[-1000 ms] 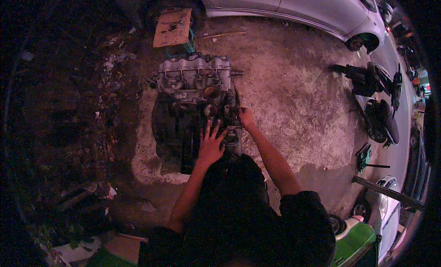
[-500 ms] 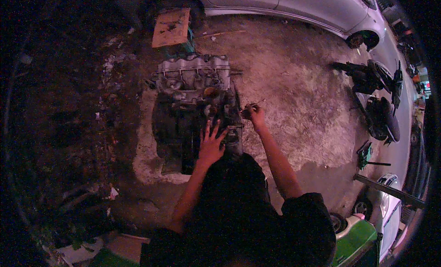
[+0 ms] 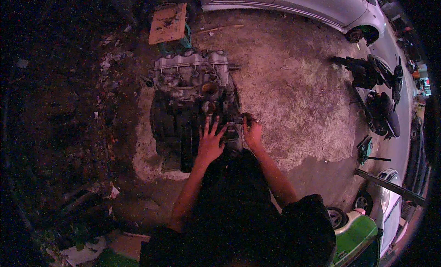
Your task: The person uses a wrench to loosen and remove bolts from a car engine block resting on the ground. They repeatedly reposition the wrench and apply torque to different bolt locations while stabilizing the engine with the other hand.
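A car engine [image 3: 190, 65] stands on the ground in front of me, its silvery ribbed cover at the far end and its dark, greasy block nearer. My left hand [image 3: 211, 145] lies on the block with its fingers spread, holding nothing. At the engine's right edge, my right hand [image 3: 252, 133] is closed, its fingertips close against the engine side. It grips a thin metal tool, which is mostly hidden by the fingers and the dim light. A round brownish opening [image 3: 209, 88] sits on the engine beyond my left fingers.
Behind the engine is a green stool [image 3: 187, 41] with a brown board [image 3: 168, 23] on top. A silver car [image 3: 285, 5] spans the far side. Motorbikes [image 3: 379, 97] stand at the right, above a metal bar [image 3: 390, 188] and a green vehicle body [image 3: 356, 239].
My right hand has come nearer to me and slightly left; the thin tool that stuck out past its fingers no longer shows clearly. My left hand keeps its place on the block.
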Demonstrator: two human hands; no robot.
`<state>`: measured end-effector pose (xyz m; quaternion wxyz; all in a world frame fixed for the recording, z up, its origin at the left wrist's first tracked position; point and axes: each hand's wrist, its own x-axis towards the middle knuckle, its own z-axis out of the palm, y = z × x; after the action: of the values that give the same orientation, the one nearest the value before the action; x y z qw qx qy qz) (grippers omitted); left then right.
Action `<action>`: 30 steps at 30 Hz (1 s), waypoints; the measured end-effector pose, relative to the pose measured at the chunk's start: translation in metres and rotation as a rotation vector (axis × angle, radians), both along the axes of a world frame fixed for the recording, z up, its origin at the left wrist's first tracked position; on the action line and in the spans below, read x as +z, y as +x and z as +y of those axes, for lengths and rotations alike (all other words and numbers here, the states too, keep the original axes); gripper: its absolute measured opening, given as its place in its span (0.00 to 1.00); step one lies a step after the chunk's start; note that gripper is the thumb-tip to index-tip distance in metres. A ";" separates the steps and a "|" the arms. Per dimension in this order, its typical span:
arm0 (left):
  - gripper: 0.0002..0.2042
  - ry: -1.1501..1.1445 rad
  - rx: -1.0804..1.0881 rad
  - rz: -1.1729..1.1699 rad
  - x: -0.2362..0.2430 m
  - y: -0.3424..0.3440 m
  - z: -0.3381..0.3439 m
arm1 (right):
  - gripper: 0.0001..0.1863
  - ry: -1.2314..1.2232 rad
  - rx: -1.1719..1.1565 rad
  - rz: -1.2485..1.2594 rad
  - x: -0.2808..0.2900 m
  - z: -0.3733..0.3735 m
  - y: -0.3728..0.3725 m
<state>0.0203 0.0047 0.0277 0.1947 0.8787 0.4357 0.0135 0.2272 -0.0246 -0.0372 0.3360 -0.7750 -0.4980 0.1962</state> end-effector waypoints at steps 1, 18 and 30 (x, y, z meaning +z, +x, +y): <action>0.44 -0.010 0.002 0.003 -0.001 0.000 0.000 | 0.11 0.060 0.004 -0.027 0.000 -0.001 -0.003; 0.43 -0.006 0.008 -0.011 0.003 0.001 0.000 | 0.17 0.003 0.062 0.016 -0.015 -0.005 -0.014; 0.42 -0.015 0.002 0.019 0.004 0.001 0.000 | 0.25 -0.029 0.190 -0.076 -0.016 0.000 -0.008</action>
<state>0.0213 0.0051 0.0322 0.1973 0.8768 0.4385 0.0021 0.2188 -0.0247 -0.0532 0.2853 -0.7359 -0.5788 0.2048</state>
